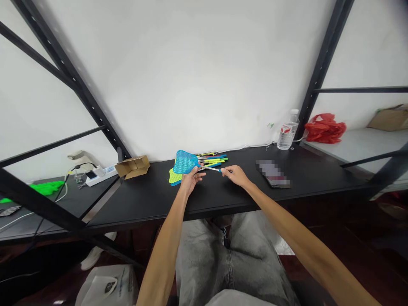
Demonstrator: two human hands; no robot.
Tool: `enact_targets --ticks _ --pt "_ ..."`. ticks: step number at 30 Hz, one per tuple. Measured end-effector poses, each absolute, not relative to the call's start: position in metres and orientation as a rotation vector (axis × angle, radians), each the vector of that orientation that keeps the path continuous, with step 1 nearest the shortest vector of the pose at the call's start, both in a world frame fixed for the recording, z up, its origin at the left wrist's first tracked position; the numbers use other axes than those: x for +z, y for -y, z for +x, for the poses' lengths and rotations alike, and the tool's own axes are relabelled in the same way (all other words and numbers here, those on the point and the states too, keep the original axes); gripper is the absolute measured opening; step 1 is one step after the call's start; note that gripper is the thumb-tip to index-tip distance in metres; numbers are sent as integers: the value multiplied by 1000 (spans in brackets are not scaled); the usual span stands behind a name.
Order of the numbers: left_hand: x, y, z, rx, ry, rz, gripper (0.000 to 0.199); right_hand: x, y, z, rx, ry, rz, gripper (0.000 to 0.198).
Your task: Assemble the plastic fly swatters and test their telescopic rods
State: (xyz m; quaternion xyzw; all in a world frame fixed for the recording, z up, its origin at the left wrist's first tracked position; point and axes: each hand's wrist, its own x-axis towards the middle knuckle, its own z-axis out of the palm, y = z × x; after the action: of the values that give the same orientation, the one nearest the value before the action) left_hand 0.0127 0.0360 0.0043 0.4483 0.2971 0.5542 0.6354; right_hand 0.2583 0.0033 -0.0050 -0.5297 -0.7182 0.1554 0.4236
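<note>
A fly swatter (185,162) with a blue mesh head and a thin metal shaft is held up over the desk. My left hand (190,180) grips it with thumb and fingers where the head meets the shaft; some of its other fingers are stretched out. At the far end of the shaft, my right hand (235,174) is closed around the handle, mostly hiding it. Behind and beneath lies a pile of more swatters, with a yellow-green head (174,176) showing at the left and several blue, green and yellow handles (215,160) pointing right.
An open cardboard box (132,167) sits on the black desk (134,204) at the left, beside a power strip (102,175). To the right are a blurred-out dark flat object (273,173) and a water bottle (288,131). Black metal posts (325,59) frame the desk.
</note>
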Motion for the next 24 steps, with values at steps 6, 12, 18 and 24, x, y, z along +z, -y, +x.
enact_targets --ticks 6,12,18,24 --pt "2 -37 13 1238 -663 1044 39 -3 -1 257 397 1816 -1374 54" --pt "4 -38 18 1342 -818 1037 36 -6 -5 253 379 1817 -1225 31" --pt "8 -33 15 1412 -1022 981 38 -12 -25 246 129 1911 -1316 20" --pt "14 -36 6 1142 -1043 986 36 -9 -62 235 -76 1947 -1409 27"
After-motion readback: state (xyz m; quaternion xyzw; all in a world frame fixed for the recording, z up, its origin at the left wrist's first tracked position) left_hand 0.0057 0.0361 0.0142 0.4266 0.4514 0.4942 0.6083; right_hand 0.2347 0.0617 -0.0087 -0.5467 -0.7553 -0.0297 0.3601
